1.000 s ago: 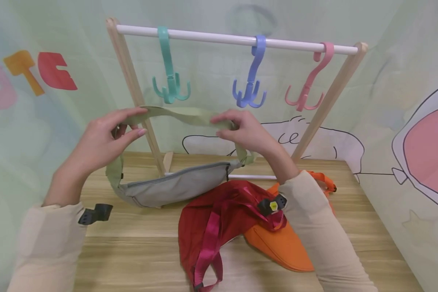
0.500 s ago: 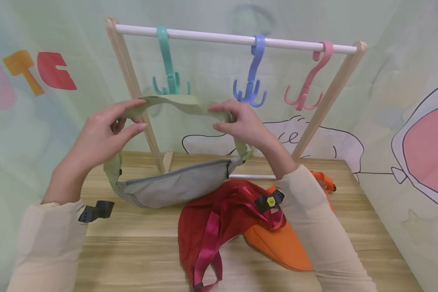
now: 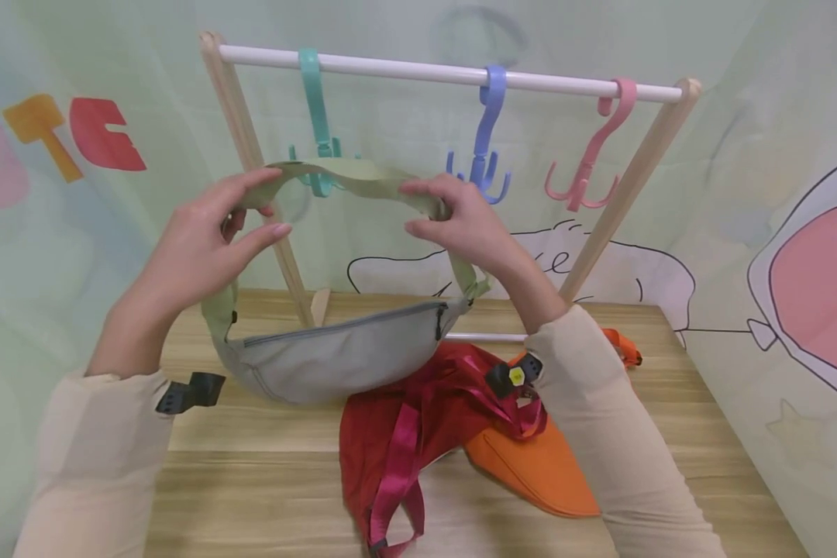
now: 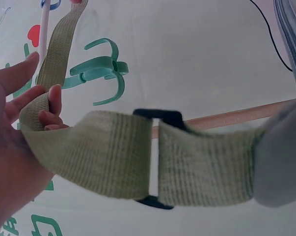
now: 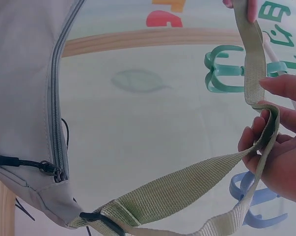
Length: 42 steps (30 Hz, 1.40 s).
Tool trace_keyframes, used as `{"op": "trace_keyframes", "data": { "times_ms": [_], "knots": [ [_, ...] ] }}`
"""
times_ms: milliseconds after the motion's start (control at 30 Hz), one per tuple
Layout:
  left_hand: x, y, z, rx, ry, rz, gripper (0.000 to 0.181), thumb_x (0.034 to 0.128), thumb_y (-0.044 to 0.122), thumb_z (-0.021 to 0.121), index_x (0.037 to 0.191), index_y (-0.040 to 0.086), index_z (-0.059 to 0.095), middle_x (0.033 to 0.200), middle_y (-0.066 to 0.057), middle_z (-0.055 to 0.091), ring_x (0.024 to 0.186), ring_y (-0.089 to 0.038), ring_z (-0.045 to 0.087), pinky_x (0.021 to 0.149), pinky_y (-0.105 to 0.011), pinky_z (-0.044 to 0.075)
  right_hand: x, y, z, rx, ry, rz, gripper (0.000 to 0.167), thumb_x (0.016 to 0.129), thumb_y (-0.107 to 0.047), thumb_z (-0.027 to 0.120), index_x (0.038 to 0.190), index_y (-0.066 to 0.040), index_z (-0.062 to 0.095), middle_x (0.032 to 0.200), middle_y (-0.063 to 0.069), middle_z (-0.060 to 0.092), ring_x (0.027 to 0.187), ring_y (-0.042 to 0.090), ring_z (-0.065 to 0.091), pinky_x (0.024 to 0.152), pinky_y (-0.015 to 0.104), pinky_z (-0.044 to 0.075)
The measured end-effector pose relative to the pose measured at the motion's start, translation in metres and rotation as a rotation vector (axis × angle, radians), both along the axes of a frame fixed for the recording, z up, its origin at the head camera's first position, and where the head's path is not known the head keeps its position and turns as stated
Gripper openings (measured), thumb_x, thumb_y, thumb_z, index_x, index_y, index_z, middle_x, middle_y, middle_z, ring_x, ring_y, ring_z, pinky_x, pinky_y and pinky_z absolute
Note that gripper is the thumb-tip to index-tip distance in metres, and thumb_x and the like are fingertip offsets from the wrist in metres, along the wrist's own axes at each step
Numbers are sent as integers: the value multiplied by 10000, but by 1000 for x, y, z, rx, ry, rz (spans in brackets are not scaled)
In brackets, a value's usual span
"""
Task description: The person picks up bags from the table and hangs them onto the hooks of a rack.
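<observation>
A grey waist bag (image 3: 349,356) hangs by its pale green strap (image 3: 349,174) from both hands. My left hand (image 3: 205,232) holds the strap's left part, which passes over the curled fingers, as the left wrist view shows. Near that hand a black buckle (image 4: 160,115) joins two lengths of the webbing. On the other side my right hand (image 3: 470,225) grips the strap with curled fingers, thumb below. Behind the raised strap hangs a green four-pronged hook (image 3: 312,101), partly covered by it. A blue hook (image 3: 487,124) is just behind the right hand.
A white rod (image 3: 404,68) on wooden posts carries the hooks, with a pink hook (image 3: 589,155) at right. On the wooden table (image 3: 251,480) lie a red bag (image 3: 377,426) and an orange bag (image 3: 537,473), partly overlapping below the right forearm.
Both hands have risen with the strap, which now overlaps the green hook's prongs. The grey bag hangs from it, its body shifted slightly right. The red and orange bags stay put.
</observation>
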<state>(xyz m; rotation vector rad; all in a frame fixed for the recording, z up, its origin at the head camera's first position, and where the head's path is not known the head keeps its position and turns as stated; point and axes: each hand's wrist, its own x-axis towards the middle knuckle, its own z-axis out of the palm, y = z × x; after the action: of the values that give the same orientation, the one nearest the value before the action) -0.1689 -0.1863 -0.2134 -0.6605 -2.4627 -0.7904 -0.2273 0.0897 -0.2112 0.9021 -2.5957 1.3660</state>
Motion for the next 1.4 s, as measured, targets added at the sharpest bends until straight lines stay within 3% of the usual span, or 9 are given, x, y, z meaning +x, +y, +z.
{"op": "trace_keyframes", "data": {
  "times_ms": [367, 700, 967, 1233, 1400],
  "knots": [
    [-5, 4, 5, 34, -84, 28, 543, 886, 170, 602, 1381, 134, 384, 996, -98, 573, 722, -161, 350, 599, -254, 274, -1, -4, 7, 26, -5, -23, 497, 798, -80, 679, 1273, -59, 534, 1103, 77, 534, 851, 165, 391, 709, 260, 341],
    [-9, 6, 8, 67, -108, 36, 550, 887, 178, 593, 1388, 136, 369, 1046, -121, 553, 745, -171, 353, 598, -244, 280, -4, -7, 13, 80, 14, -47, 544, 821, -115, 664, 1330, -85, 474, 1074, 84, 496, 861, 170, 373, 701, 262, 339],
    [-11, 8, 9, 74, -145, 41, 581, 888, 194, 590, 1409, 152, 337, 1112, -125, 514, 891, -222, 441, 673, -237, 349, -6, -9, 16, 86, 30, -61, 579, 817, -120, 664, 1351, -77, 444, 1112, 78, 483, 895, 174, 386, 724, 269, 350],
    [-12, 9, 9, 93, -178, 27, 606, 889, 179, 588, 1424, 140, 304, 1214, -167, 474, 999, -321, 456, 788, -459, 379, -9, -12, 18, 113, 11, -63, 641, 826, -143, 659, 1397, -101, 371, 1168, 78, 441, 913, 168, 373, 725, 261, 357],
    [-14, 8, 7, 96, -179, 20, 625, 884, 173, 598, 1429, 141, 294, 1250, -182, 456, 1022, -342, 438, 794, -486, 355, -10, -14, 18, 107, -2, -60, 674, 829, -141, 655, 1418, -109, 329, 1197, 73, 416, 907, 163, 385, 728, 253, 374]
  ]
}}
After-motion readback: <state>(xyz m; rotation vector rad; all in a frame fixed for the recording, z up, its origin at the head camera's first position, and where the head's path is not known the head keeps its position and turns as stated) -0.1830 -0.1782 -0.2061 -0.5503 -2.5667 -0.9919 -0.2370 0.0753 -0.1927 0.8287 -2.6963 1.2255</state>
